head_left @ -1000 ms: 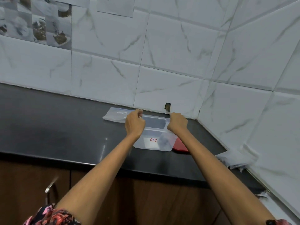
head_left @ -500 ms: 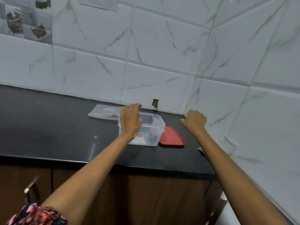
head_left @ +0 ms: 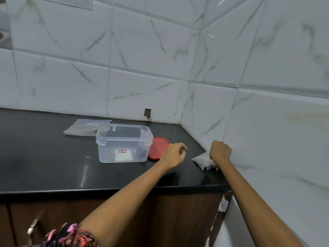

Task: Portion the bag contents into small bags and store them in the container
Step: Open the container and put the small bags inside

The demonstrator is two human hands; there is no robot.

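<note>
Fingers of right hand (head_left: 220, 152) curled on one small bag (head_left: 203, 160), left hand (head_left: 173, 155) loosely curled, one container (head_left: 123, 146)

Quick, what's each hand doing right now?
Left hand: loosely curled, holding nothing.
Right hand: on the small bag; grip cannot be told.
</note>
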